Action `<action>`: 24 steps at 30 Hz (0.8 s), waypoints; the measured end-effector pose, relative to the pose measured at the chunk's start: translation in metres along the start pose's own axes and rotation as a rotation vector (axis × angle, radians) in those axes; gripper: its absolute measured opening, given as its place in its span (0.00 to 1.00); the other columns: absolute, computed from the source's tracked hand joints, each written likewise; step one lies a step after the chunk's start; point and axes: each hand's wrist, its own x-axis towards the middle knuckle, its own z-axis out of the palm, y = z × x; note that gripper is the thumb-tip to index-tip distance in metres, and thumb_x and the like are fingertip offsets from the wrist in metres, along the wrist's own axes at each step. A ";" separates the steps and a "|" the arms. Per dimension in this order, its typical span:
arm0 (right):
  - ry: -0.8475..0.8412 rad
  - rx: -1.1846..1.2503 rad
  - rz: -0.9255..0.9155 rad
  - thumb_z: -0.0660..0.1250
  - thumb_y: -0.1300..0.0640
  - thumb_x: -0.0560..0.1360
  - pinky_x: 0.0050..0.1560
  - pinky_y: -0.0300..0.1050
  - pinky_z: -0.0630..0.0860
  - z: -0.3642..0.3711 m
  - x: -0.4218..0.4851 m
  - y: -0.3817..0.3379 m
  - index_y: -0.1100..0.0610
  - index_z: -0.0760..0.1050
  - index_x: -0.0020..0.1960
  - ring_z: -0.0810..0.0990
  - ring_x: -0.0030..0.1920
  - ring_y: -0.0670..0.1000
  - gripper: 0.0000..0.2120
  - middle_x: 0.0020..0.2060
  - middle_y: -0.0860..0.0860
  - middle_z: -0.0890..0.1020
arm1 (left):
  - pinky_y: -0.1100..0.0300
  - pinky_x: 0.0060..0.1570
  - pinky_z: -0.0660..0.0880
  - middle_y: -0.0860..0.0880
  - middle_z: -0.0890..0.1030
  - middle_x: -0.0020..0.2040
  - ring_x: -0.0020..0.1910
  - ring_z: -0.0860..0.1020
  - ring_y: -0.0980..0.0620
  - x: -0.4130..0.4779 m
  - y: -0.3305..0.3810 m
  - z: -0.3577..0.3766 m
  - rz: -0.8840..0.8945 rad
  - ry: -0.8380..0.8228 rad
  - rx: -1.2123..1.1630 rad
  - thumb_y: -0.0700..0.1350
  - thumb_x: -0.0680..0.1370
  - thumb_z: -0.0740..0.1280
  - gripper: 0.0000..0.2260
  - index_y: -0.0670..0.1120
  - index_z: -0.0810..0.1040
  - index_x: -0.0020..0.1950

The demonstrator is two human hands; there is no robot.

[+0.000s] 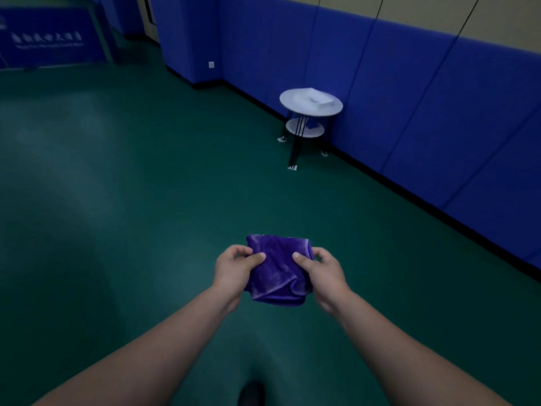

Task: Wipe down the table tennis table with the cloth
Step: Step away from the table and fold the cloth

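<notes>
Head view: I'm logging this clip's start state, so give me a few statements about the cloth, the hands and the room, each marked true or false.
1. The left hand and the right hand both grip the purple cloth. True.
2. The purple cloth lies spread flat on a tabletop. False: it is bunched and held up over the green floor.
3. A round white side table stands beside the blue padded wall. True.
4. The side table's top holds nothing. False: a flat white object lies on it.
5. The side table has a smaller lower shelf. True.
</notes>
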 end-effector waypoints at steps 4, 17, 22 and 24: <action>0.004 -0.087 -0.057 0.69 0.56 0.80 0.38 0.49 0.83 -0.014 0.123 -0.072 0.54 0.75 0.53 0.86 0.40 0.54 0.04 0.44 0.54 0.87 | 0.45 0.49 0.81 0.42 0.85 0.50 0.47 0.83 0.41 0.121 0.065 0.071 0.017 -0.052 0.077 0.47 0.80 0.70 0.06 0.44 0.78 0.50; 0.000 -0.046 -0.143 0.75 0.66 0.74 0.46 0.53 0.85 -0.038 0.546 -0.236 0.42 0.69 0.65 0.87 0.46 0.54 0.28 0.51 0.55 0.85 | 0.51 0.43 0.82 0.41 0.85 0.51 0.45 0.85 0.43 0.515 0.215 0.274 -0.025 -0.270 0.122 0.30 0.72 0.74 0.34 0.58 0.69 0.68; -0.143 -0.258 -0.204 0.76 0.67 0.72 0.62 0.52 0.79 -0.018 0.693 -0.321 0.38 0.64 0.74 0.83 0.57 0.49 0.40 0.59 0.44 0.80 | 0.50 0.53 0.82 0.48 0.81 0.61 0.54 0.83 0.47 0.647 0.293 0.319 0.096 -0.196 0.241 0.28 0.73 0.69 0.28 0.60 0.78 0.60; -0.151 -0.332 -0.231 0.76 0.67 0.71 0.65 0.51 0.77 -0.003 0.753 -0.348 0.42 0.68 0.70 0.80 0.58 0.48 0.35 0.59 0.44 0.79 | 0.51 0.49 0.83 0.51 0.80 0.61 0.54 0.83 0.47 0.700 0.319 0.331 0.087 -0.206 0.253 0.29 0.71 0.72 0.30 0.61 0.78 0.60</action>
